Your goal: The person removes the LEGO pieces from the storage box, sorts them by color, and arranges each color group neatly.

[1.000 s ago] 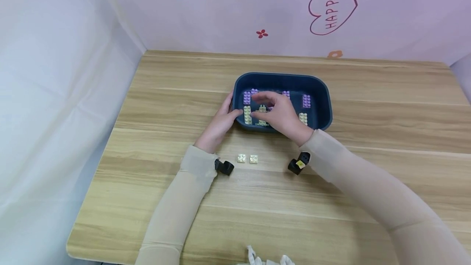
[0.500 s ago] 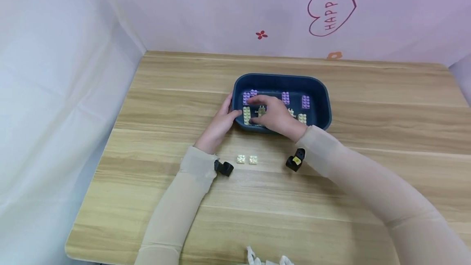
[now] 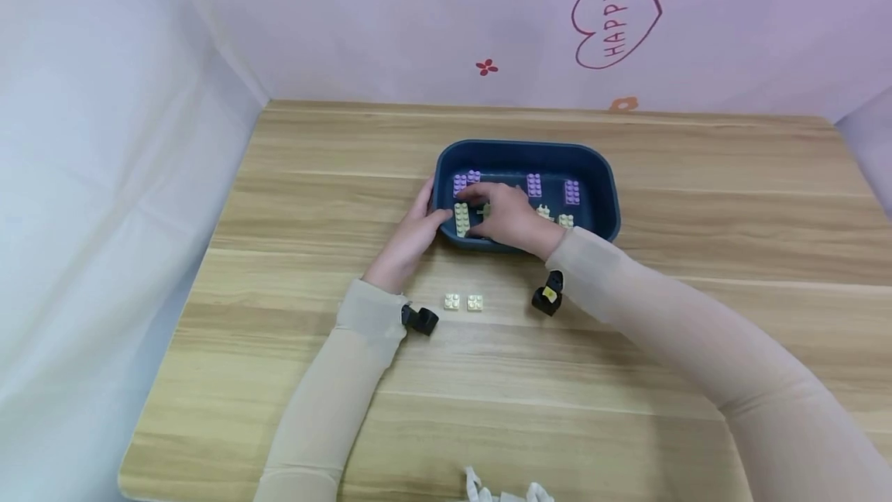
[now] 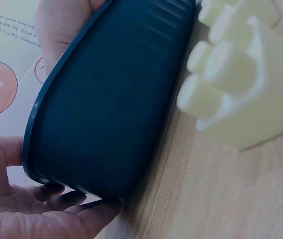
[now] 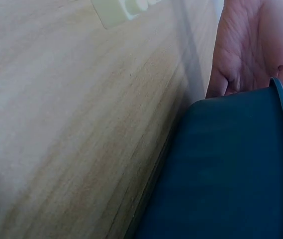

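A dark blue tray point(image 3: 519, 147) holds several purple and cream building bricks. My left hand point(image 3: 416, 227) grips its left end, thumb over the rim and fingers against the outer wall, as the left wrist view also shows. My right hand point(image 3: 512, 215) reaches inside over the tray's left part, thumb and index finger spread apart. Their tips are close to a long cream brick point(image 3: 462, 219) near the left wall. The palm overlaps other bricks and hides them partly. In the right wrist view, the tray wall point(image 5: 231, 164) hides the right fingertips.
Two small square cream bricks point(image 3: 451, 301) lie on the wooden table point(image 3: 279, 293) in front of the tray. Purple bricks point(image 3: 571, 192) stand along the tray's back and right. A printed white cloth point(image 3: 390, 37) hangs behind the table.
My right hand has moved left inside the tray, toward the long cream brick. My left hand keeps its hold on the tray's end. The head view has shifted slightly.
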The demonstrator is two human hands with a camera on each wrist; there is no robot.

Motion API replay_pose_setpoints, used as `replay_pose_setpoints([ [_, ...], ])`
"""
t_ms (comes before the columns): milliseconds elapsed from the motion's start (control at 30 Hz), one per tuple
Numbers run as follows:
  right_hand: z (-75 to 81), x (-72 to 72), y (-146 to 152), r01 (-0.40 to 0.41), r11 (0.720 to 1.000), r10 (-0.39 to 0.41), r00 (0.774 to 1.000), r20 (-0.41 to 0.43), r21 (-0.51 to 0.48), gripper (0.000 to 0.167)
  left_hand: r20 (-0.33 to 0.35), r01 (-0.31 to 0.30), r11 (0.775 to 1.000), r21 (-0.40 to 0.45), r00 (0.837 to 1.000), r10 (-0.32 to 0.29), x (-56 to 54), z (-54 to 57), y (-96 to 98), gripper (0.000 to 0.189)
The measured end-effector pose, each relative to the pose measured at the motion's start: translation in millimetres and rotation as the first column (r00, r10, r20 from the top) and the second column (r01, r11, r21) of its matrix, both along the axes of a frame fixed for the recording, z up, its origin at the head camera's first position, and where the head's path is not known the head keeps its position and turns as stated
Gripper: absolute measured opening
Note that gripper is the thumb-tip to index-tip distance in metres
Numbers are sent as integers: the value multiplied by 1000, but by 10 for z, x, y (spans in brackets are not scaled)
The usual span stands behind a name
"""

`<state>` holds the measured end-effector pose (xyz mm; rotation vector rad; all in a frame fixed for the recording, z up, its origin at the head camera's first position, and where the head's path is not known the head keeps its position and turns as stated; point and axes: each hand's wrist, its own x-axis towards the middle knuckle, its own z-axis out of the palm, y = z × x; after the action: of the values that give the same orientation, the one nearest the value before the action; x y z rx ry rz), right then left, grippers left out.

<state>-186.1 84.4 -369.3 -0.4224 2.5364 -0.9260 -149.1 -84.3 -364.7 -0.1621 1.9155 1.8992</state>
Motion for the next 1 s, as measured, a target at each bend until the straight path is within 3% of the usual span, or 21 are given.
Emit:
replay_pose_setpoints([
  [433,2,-28,-51,-51,998,52,998,-18,45,58,-13,-30,999,30,999,31,17,-9,6,68],
  [733,2,-11,-17,-40,998,40,999,11,-48,59,-18,-50,998,32,999,50,-70,-262,-9,68],
  [1000,20,-19,84,4,987,6,998,65,-159,61,-59,-65,998,11,996,66,-61,-287,20,70],
])
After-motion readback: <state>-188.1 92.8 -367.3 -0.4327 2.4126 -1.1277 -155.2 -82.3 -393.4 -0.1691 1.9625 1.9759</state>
